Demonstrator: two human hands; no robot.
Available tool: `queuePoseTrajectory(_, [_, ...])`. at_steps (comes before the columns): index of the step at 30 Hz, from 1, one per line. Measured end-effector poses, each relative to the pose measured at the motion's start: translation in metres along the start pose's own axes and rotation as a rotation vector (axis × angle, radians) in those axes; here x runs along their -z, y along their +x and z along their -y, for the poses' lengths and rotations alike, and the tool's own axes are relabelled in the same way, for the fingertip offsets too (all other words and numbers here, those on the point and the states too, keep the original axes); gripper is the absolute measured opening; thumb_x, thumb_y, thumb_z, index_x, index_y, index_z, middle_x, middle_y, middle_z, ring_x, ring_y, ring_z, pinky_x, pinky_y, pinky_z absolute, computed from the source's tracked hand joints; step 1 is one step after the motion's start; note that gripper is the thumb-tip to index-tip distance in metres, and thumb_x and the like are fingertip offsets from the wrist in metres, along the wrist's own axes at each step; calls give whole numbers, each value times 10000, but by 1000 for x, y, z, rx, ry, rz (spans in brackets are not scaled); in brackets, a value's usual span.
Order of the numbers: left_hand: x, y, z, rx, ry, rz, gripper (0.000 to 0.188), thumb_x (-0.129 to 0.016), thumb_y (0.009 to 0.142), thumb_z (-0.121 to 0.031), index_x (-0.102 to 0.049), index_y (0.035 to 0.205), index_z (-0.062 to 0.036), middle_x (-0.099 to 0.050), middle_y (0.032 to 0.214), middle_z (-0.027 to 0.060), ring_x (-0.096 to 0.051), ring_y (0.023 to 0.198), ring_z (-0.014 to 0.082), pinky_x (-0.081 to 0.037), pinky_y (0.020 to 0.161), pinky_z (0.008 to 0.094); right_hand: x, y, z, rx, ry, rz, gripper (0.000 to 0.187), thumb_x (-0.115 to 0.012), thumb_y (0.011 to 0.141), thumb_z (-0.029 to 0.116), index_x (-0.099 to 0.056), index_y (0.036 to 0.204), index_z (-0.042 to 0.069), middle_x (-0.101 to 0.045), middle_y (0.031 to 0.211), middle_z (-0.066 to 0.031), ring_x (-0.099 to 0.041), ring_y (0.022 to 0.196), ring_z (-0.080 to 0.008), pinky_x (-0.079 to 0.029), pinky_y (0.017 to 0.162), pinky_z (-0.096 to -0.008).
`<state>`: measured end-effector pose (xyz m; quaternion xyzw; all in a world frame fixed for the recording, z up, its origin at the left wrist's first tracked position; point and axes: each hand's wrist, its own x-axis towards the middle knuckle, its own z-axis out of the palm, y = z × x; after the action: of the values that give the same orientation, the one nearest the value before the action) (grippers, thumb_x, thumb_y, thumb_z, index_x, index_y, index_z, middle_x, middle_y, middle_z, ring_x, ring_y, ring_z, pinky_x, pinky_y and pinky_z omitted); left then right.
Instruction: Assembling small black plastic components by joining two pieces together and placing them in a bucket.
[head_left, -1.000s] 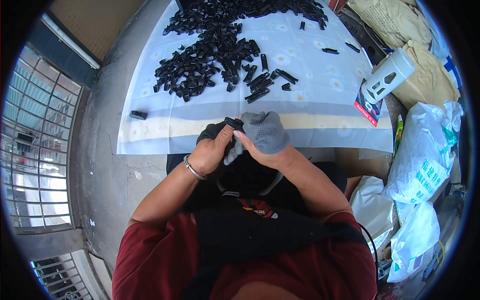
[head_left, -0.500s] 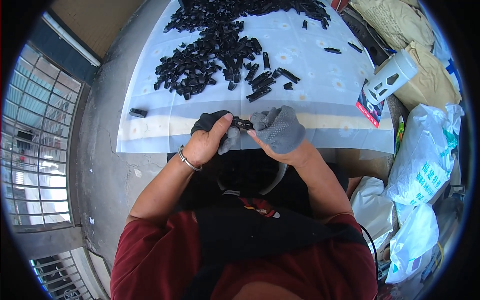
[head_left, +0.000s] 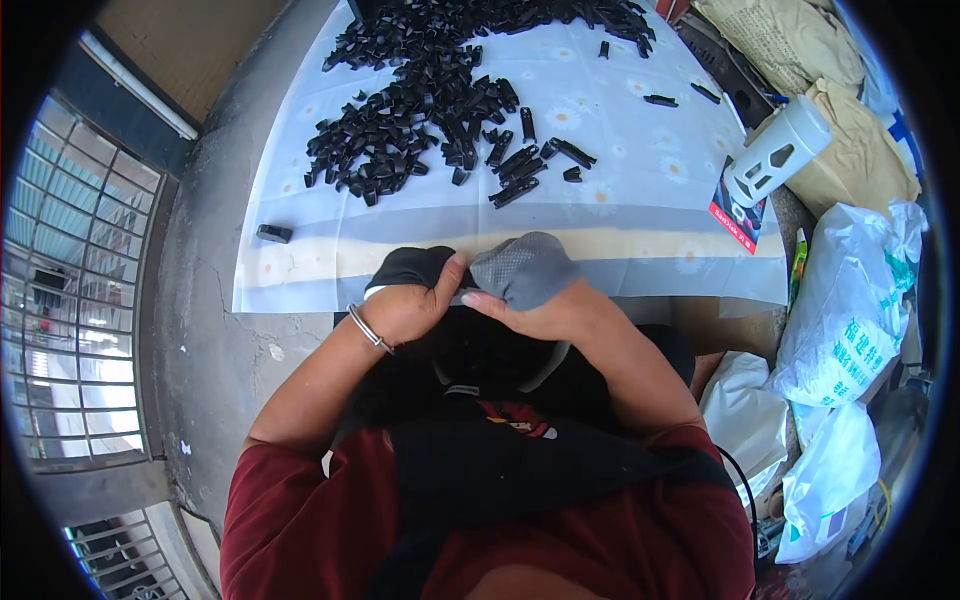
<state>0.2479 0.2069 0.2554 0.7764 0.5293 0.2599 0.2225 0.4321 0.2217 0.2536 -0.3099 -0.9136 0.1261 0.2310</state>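
Over the near edge of the table, my left hand (head_left: pixel 412 295) and my right hand (head_left: pixel 530 280) meet, closed on a small black plastic part (head_left: pixel 467 282). Only a dark sliver of it shows between my thumbs; the rest is covered by my fingers. Dark glove fabric covers the left fingers and grey dotted fabric the right, while both thumbs are bare. A metal bangle (head_left: pixel 370 330) circles my left wrist. Beyond my hands lies a heap of black plastic parts (head_left: pixel 390 140), with several longer black pieces (head_left: pixel 517 175) at its right side.
A flowered cloth (head_left: pixel 640 225) covers the table. One black piece (head_left: pixel 274 233) lies alone at the left. On the right are a white slotted cup (head_left: pixel 780 150), a red-and-black card (head_left: pixel 735 215), brown sacks (head_left: pixel 855 150) and white plastic bags (head_left: pixel 845 310). A barred window (head_left: pixel 85 270) stands left.
My hands have drawn slightly closer and nearer to my body. The right one has turned and shifted left, covering most of the black part that showed between them before.
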Motion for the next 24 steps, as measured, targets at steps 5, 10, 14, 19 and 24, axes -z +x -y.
queuePoseTrajectory(5, [-3, 51, 33, -115, 427, -412, 304, -518, 816, -344, -619, 823, -57, -617, 759, 144, -595, 684, 298, -472, 637, 384, 5, 11, -34, -417, 29, -186, 354, -533, 822, 374, -625, 972, 67, -621, 919, -139, -573, 875, -304, -434, 791, -367])
queuePoseTrajectory(10, [-22, 85, 36, -41, 558, -297, 221, -547, 788, -282, -615, 847, -79, -606, 787, 129, -591, 724, 290, -471, 636, 380, -2, 18, -41, -344, -255, -144, 270, -540, 819, 278, -619, 967, 66, -610, 920, -128, -558, 868, -304, -440, 766, -378])
queuePoseTrajectory(14, [-28, 75, 34, -144, 557, -321, 155, -568, 762, -217, -598, 815, -74, -592, 765, 123, -587, 717, 290, -473, 613, 379, -3, 1, -58, -211, -320, -193, 238, -546, 811, 214, -596, 987, 61, -599, 918, -132, -554, 857, -310, -435, 748, -387])
queuePoseTrajectory(19, [-9, 46, 10, 59, 140, -89, 265, -629, 751, -232, -556, 909, -32, -602, 741, 175, -588, 634, 332, -473, 573, 386, 9, -5, -46, -155, 38, -256, 233, -563, 804, 171, -553, 1003, 51, -580, 902, -128, -545, 825, -299, -426, 719, -370])
queuePoseTrajectory(24, [-7, 25, 6, -1, -75, -32, 355, -694, 698, -207, -544, 948, -6, -593, 680, 177, -588, 602, 322, -471, 555, 361, -1, -7, -26, -82, 276, -150, 233, -565, 807, 188, -545, 994, 51, -578, 882, -121, -542, 807, -296, -426, 711, -363])
